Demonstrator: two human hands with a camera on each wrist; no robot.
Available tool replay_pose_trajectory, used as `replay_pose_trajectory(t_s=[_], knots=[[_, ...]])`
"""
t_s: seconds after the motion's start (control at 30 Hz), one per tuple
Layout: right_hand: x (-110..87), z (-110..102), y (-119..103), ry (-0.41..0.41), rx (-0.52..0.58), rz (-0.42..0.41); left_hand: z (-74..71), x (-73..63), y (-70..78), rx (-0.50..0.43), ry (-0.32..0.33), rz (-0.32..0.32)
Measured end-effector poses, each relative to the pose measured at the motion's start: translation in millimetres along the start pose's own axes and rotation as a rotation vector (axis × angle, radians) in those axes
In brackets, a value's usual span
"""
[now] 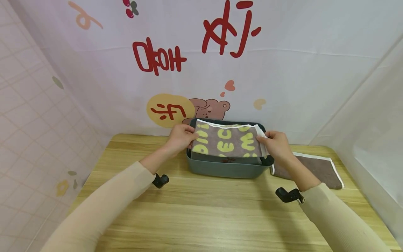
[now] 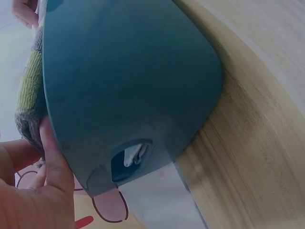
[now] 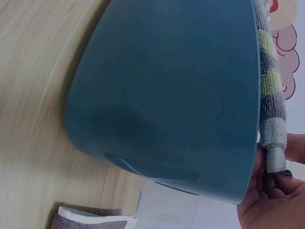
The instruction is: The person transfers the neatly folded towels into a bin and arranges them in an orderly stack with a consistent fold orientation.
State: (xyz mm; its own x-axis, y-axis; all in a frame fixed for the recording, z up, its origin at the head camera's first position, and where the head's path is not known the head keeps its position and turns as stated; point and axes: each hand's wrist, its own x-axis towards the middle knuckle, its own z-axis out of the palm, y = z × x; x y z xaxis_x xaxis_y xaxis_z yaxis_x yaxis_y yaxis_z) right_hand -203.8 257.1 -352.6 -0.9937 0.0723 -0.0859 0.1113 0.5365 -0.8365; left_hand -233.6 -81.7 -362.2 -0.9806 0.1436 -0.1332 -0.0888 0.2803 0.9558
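Note:
A folded grey-brown towel with yellow letters and a white edge lies across the mouth of a blue-green plastic basket. My left hand pinches the towel's left end between thumb and fingers, at the basket's rim. At the opposite end, my right hand grips the white-edged corner. Both wrist views show the towel's edge level with the rim, with the left hand and right hand each holding an end. Under the towel, part of the basket's inside is hidden.
A second folded brown towel with white edging lies on the wooden table, right of the basket. Behind the table hangs a white printed cloth, close to the basket's back. Something whitish shows through the basket's handle hole.

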Motion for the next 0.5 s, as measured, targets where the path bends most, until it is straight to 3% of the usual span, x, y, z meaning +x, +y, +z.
replay_pose_trajectory(t_s=[0.23, 0.5], knots=[[6.8, 2, 4, 0.021, -0.125, -0.025, 6.6, 4.2, -0.8, 0.118, 0.038, 0.085], [9.7, 8, 7, 0.047, -0.21, -0.063, 14.7, 8.3, 0.5, 0.319, 0.067, 0.204]])
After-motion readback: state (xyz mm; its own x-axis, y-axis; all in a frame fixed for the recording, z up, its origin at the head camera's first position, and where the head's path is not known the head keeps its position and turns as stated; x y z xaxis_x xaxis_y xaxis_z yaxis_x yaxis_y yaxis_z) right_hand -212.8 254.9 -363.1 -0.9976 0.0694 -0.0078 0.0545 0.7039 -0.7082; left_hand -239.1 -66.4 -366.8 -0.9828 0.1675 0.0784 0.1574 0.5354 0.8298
